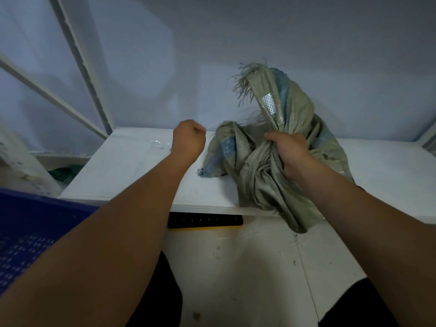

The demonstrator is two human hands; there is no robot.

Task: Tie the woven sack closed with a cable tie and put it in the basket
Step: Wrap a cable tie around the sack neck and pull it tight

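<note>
You'll find no readable text anywhere here. The white dotted patch (269,103) on your sack (259,175) carries no lettering.

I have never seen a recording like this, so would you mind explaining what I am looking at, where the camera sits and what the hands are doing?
There is no machine here: a person works with two bare hands. The single picture comes from a wide-angle camera worn on the head, looking forward and down. The right hand grips the bunched neck of a greenish woven sack with a blue stripe. The sack lies on a white table and hangs over its front edge. The left hand is curled into a fist beside the sack; whether it pinches anything is too small to tell. A blue basket shows at the lower left.
</note>
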